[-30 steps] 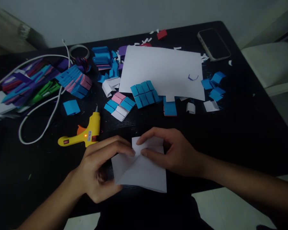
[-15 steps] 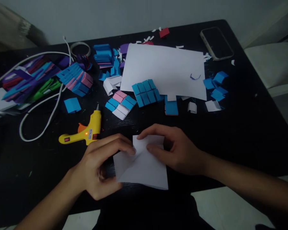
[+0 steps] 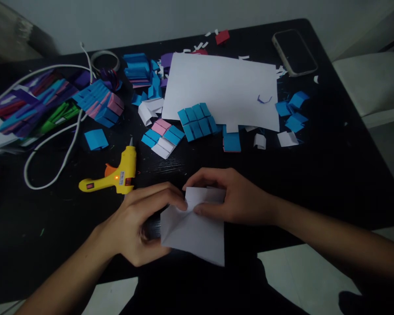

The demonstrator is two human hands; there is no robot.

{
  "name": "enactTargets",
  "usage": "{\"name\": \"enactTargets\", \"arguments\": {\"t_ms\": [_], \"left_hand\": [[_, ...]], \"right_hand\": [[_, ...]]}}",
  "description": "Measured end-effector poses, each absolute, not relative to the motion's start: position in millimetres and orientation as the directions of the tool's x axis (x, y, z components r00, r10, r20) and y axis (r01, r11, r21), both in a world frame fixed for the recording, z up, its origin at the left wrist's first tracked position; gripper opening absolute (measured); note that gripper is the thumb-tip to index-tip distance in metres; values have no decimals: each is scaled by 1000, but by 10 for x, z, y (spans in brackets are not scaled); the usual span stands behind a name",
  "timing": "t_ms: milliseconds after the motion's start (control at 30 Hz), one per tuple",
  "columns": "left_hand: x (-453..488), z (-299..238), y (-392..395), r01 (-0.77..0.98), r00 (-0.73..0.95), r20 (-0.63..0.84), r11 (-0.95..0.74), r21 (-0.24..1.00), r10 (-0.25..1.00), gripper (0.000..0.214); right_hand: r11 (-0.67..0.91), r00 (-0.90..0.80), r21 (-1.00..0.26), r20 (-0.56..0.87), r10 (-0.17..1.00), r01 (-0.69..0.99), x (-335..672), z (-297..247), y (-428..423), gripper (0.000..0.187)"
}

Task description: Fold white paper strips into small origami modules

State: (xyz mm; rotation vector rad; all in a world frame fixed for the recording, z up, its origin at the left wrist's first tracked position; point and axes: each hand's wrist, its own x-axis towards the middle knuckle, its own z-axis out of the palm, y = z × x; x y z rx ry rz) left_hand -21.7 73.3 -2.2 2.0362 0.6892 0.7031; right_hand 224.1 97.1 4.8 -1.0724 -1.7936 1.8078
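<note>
A folded sheet of white paper (image 3: 197, 236) is held between both hands near the front edge of the black table. My left hand (image 3: 144, 223) grips its left side, fingers on top and thumb at the lower left corner. My right hand (image 3: 230, 194) pinches the upper part, thumb on the near face and fingertips behind the top edge. A crease runs across the paper between the two hands. Just beyond my left hand lies a yellow glue gun (image 3: 118, 175) with a small orange light lit.
Behind the hands lie a large white sheet (image 3: 219, 87), joined blue paper pieces (image 3: 198, 122) and a pink, blue and white piece (image 3: 163, 138). Folded colored strips (image 3: 36, 105) and a white cable (image 3: 49, 186) are at left. A phone (image 3: 294, 52) rests at the far right.
My right hand has closed on the paper's upper part, its fingers moving behind the top edge. The paper has turned slightly and its top is bent more upright. The view has shifted a little.
</note>
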Motion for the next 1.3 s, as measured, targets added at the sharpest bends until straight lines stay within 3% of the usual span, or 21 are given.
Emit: {"name": "enactTargets", "arguments": {"t_ms": [233, 567, 833, 1300], "left_hand": [[-223, -14, 733, 231, 688, 214, -489, 841, 694, 38], [-123, -8, 704, 238, 735, 155, -465, 853, 661, 38], [-88, 11, 684, 255, 734, 129, -448, 857, 667, 35], [-104, -27, 667, 256, 745, 118, -445, 858, 656, 44]], "right_hand": [[-154, -632, -956, -282, 722, 250, 2237, 47, 981, 26], [-171, -674, -935, -344, 654, 312, 2222, 16, 959, 42], [-132, -700, -926, -355, 619, 353, 2210, 50, 943, 38], [-122, -629, -901, -382, 678, 416, 2156, 33, 876, 40]]}}
